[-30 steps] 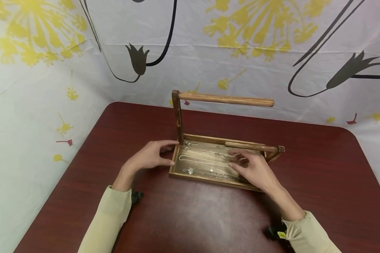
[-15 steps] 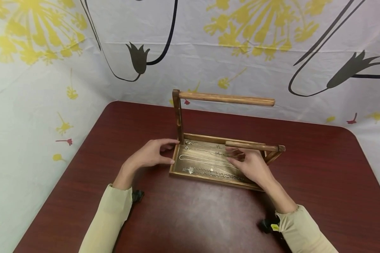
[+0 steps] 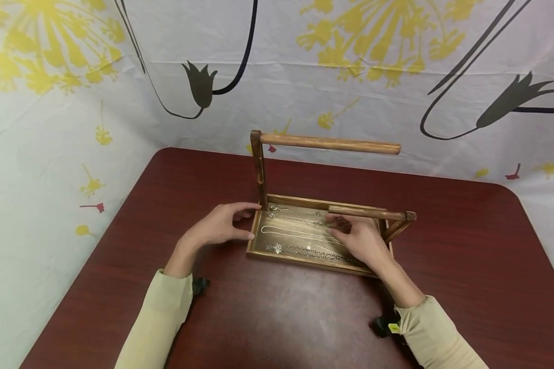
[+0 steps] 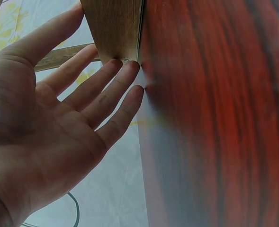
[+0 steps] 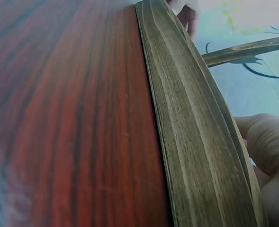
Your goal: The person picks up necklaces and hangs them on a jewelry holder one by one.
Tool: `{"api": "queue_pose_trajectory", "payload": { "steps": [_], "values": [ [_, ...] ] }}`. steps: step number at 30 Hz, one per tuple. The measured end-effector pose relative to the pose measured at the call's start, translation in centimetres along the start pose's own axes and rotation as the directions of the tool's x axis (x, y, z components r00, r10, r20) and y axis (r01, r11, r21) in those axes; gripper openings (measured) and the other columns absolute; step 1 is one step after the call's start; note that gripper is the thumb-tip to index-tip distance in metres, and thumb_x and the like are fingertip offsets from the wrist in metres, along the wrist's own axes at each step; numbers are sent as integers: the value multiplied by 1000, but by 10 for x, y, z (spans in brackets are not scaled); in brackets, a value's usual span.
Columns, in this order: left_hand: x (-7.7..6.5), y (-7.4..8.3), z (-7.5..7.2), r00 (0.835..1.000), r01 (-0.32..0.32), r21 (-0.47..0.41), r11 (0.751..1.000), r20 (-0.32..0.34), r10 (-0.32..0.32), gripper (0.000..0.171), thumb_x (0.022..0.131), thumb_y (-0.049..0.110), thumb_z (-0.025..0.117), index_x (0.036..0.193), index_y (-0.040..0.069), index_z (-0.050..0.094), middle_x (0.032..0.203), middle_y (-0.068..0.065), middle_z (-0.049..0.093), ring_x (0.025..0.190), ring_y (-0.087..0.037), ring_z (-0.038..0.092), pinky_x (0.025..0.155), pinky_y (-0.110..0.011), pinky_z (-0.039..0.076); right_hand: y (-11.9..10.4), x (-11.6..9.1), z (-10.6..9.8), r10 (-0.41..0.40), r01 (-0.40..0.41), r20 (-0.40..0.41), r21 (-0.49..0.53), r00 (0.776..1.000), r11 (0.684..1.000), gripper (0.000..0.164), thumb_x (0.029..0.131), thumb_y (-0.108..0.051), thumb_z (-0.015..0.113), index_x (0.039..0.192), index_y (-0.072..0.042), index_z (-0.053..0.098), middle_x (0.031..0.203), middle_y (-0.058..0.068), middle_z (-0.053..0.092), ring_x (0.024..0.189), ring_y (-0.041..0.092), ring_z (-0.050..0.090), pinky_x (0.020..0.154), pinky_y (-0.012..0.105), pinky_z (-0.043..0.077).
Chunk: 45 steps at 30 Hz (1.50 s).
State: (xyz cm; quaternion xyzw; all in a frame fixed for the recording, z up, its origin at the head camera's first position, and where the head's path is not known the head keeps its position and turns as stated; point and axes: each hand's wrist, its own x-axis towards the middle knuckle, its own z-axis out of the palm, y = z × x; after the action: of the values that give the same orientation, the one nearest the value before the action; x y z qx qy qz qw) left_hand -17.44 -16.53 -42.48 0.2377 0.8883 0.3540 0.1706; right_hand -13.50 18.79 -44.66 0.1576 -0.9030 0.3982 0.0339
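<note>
A wooden jewelry display stand has a shallow tray (image 3: 314,265) with several necklaces lying in it. Toward the front lies a chunky chain necklace (image 3: 323,254), and behind it a thin pale chain necklace (image 3: 297,233). My left hand (image 3: 214,225) touches the tray's left end with thumb and fingertips; in the left wrist view its fingers stretch out loosely. Over the tray's right half, my right hand (image 3: 364,238) has its thumb and fingers bent slightly and apart, with nothing seen between them. It covers the right part of the necklaces; the right wrist view mostly shows the tray's front wall (image 5: 186,118).
A tall wooden bar (image 3: 330,143) rises from the stand's left back corner, and a lower bar (image 3: 364,211) extends leftward on the right, just behind my right hand. The dark red table (image 3: 212,179) ends against a flower-patterned cloth (image 3: 277,92).
My right hand has shifted left and slightly back over the tray, its fingers coming near the low bar. The left hand stays at the tray's left end.
</note>
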Motion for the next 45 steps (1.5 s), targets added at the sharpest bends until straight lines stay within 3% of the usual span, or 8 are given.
{"api": "queue_pose_trajectory", "payload": {
  "steps": [24, 45],
  "values": [
    [-2, 5, 2, 1000, 22, 17, 1000, 15, -22, 70, 84, 21, 83, 146, 20, 52, 143, -4, 54, 123, -22, 57, 101, -43, 48, 0, 10, 13, 34, -35, -16, -78, 999, 996, 22, 84, -7, 79, 106, -9, 75, 95, 4, 74, 81, 17, 68, 72, 35, 55],
    [-2, 6, 0, 998, 47, 3, 999, 33, -47, 76, 84, 23, 82, 150, 21, 45, 146, -7, 51, 125, -25, 56, 100, -45, 48, -7, 20, 21, 144, -140, 28, -117, 989, 983, 15, 87, -11, 75, 102, -9, 74, 91, 4, 73, 84, 21, 70, 77, 37, 56]
  ]
}}
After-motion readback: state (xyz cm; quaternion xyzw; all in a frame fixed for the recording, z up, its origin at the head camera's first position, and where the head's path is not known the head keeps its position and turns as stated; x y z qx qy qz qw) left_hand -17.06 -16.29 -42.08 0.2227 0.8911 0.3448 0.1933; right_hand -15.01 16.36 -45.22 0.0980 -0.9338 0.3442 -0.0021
